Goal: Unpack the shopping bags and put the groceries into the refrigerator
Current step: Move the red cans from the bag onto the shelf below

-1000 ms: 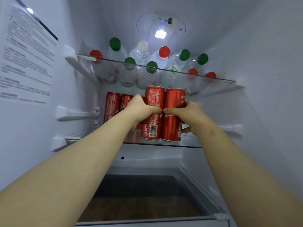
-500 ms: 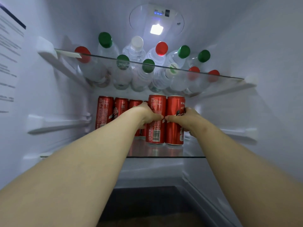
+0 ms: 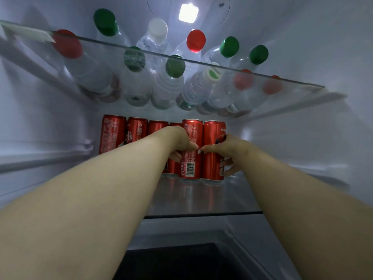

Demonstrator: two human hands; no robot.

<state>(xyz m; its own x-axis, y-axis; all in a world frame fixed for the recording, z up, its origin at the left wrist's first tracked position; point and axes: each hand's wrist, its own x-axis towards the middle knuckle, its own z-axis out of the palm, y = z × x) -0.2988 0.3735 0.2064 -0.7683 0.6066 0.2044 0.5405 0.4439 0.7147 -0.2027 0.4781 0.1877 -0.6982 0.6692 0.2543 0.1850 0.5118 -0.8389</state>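
The left hand (image 3: 178,141) curls round a slim red can with a barcode (image 3: 191,130), thumb laid across its glossy metal front. The right hand (image 3: 228,147) wraps a second red can (image 3: 213,134) at 3 o'clock from the first. Both cylinders stand upright, side by side, on the smooth lower glass shelf (image 3: 201,199) of the white-walled refrigerator (image 3: 302,138). At 9 o'clock from the hands, a row of red cans (image 3: 113,132) lines the back. At 12 o'clock, clear ribbed plastic water bottles (image 3: 167,87) with round green, red and white caps stand on the upper glass shelf (image 3: 282,83), under a square light (image 3: 188,13). At 6 o'clock lies a dark drawer (image 3: 171,259).
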